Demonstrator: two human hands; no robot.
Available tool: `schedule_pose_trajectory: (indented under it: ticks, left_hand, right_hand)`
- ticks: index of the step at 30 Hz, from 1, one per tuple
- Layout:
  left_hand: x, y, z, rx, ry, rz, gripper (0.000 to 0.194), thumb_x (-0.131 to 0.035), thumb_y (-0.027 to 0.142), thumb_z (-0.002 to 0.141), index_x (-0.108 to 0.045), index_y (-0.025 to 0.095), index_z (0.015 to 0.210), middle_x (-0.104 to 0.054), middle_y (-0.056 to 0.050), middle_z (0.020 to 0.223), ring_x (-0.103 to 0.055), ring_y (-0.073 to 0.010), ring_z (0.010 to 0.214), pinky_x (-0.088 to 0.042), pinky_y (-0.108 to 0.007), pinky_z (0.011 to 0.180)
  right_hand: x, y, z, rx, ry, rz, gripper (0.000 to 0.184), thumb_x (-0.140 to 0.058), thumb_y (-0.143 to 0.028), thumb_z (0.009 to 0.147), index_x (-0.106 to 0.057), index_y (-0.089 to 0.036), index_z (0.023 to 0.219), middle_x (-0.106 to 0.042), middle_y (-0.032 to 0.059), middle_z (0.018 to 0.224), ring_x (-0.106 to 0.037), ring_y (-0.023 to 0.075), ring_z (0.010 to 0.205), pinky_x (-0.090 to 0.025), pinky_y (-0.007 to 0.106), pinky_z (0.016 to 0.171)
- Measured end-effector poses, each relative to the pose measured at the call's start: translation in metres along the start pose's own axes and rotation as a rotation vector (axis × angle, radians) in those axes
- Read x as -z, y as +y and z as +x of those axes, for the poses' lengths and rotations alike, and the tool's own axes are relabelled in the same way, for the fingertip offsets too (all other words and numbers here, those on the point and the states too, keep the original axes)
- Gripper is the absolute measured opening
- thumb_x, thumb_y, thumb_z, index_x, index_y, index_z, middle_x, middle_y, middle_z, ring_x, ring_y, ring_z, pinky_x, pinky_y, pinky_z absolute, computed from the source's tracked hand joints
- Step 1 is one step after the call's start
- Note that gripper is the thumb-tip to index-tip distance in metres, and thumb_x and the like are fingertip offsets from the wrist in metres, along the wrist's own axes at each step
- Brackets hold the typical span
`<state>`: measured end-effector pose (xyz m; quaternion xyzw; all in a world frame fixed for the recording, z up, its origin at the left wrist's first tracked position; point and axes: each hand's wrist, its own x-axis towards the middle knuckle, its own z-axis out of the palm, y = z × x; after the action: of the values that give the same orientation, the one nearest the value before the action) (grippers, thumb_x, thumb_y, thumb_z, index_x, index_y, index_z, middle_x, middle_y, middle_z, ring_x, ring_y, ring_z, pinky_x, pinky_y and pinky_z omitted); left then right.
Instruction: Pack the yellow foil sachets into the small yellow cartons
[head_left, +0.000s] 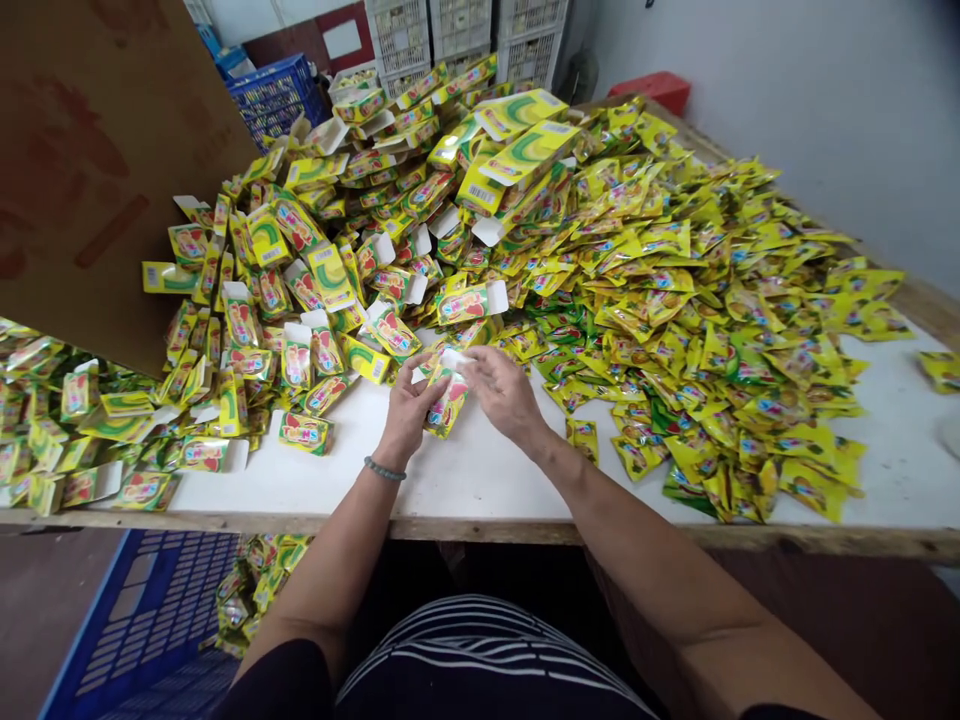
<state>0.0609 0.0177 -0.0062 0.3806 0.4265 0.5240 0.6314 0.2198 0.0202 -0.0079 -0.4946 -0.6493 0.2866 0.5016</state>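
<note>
Working on the top end of a small yellow box point(448, 408) looks like the step in hand. The left hand point(409, 400) grips the box at its left side, with the thumb lying on the front. The right hand point(502, 390) has bent fingers at the white flap point(454, 358) on top — I can't tell if they pinch it or just push it. So the box is between the two hands, tilted, over the white table point(480, 485); whether its low end touches the table is hard to see. The next move seems to call for a steady left hold and a soft touch on the right, as thin card could bend.

Past the hands, a big pile of boxes point(322, 275) sits to the left, many with flaps up — and a pile of shiny packets point(675, 270) lies to the right. Far back, pale crates point(465, 40) are stacked up.
</note>
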Motion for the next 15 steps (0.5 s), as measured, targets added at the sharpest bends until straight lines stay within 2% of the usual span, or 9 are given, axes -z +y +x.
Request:
schedule_pose_trajectory:
  ticks: [2, 3, 7, 10, 15]
  left_hand:
    - [-0.0005, 0.0014, -0.0004, -0.062, 0.023, -0.008, 0.062, -0.085, 0.038, 0.071, -0.052, 0.024, 0.121, -0.068, 0.005, 0.069, -0.061, -0.01, 0.052, -0.047, -0.02, 0.052]
    - [-0.0005, 0.0019, -0.0007, -0.08, 0.026, -0.018, 0.06, -0.084, 0.039, 0.073, -0.051, 0.025, 0.121, -0.067, 0.005, 0.07, -0.061, -0.0094, 0.053, -0.047, -0.02, 0.052]
    - [0.0008, 0.003, -0.0034, -0.055, -0.025, -0.022, 0.055, -0.084, 0.04, 0.072, -0.051, 0.024, 0.113, -0.068, 0.004, 0.082, -0.063, -0.0097, 0.059, -0.052, -0.022, 0.055]
    - [0.0, 0.0037, -0.0048, -0.043, -0.054, -0.018, 0.054, -0.084, 0.039, 0.073, -0.048, 0.026, 0.112, -0.066, 0.005, 0.084, -0.062, -0.0095, 0.057, -0.053, -0.023, 0.056]
    - [-0.002, 0.004, -0.0037, -0.109, 0.005, -0.031, 0.065, -0.085, 0.037, 0.072, -0.043, 0.029, 0.121, -0.068, 0.004, 0.09, -0.066, -0.0109, 0.065, -0.053, -0.024, 0.061]
  right_hand:
    - [-0.0005, 0.0031, 0.0015, -0.038, 0.072, 0.104, 0.028, -0.063, -0.044, 0.09, -0.065, -0.024, 0.11, -0.071, 0.008, 0.112, -0.063, 0.0247, 0.109, -0.05, 0.04, 0.092]
    - [-0.0015, 0.0048, 0.0022, -0.061, 0.058, 0.167, 0.032, -0.065, -0.047, 0.088, -0.065, -0.024, 0.11, -0.071, 0.0079, 0.111, -0.064, 0.0245, 0.106, -0.051, 0.039, 0.089]
    - [-0.0075, 0.0098, 0.0029, -0.15, -0.106, 0.4, 0.037, -0.066, -0.052, 0.086, -0.067, -0.023, 0.108, -0.072, 0.0054, 0.093, -0.067, 0.0206, 0.086, -0.055, 0.037, 0.081]
    - [-0.0092, 0.0093, 0.0019, -0.13, -0.07, 0.418, 0.036, -0.069, -0.051, 0.084, -0.068, -0.024, 0.109, -0.072, 0.0043, 0.092, -0.067, 0.0195, 0.086, -0.055, 0.036, 0.082]
    - [-0.01, 0.0017, 0.0002, -0.062, -0.078, 0.35, 0.036, -0.066, -0.049, 0.087, -0.07, -0.025, 0.113, -0.072, 0.0058, 0.102, -0.065, 0.019, 0.087, -0.054, 0.033, 0.077]
